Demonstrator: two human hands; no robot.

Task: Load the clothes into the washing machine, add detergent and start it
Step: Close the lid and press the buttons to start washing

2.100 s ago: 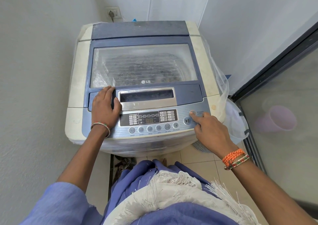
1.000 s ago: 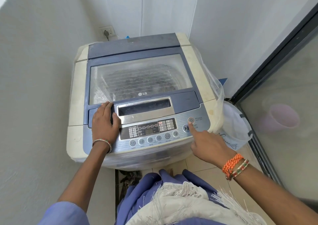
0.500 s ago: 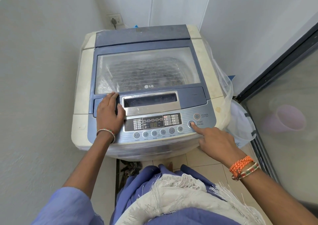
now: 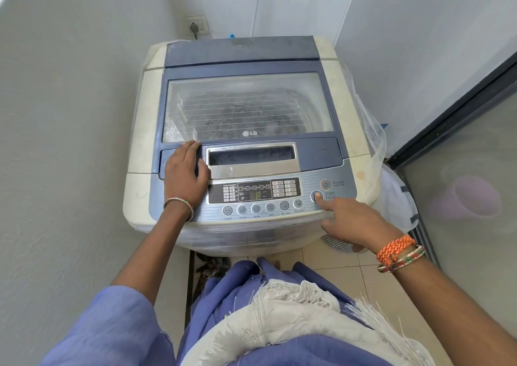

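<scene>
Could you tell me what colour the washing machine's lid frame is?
The lid frame is dusty blue, seen in the head view.
</scene>
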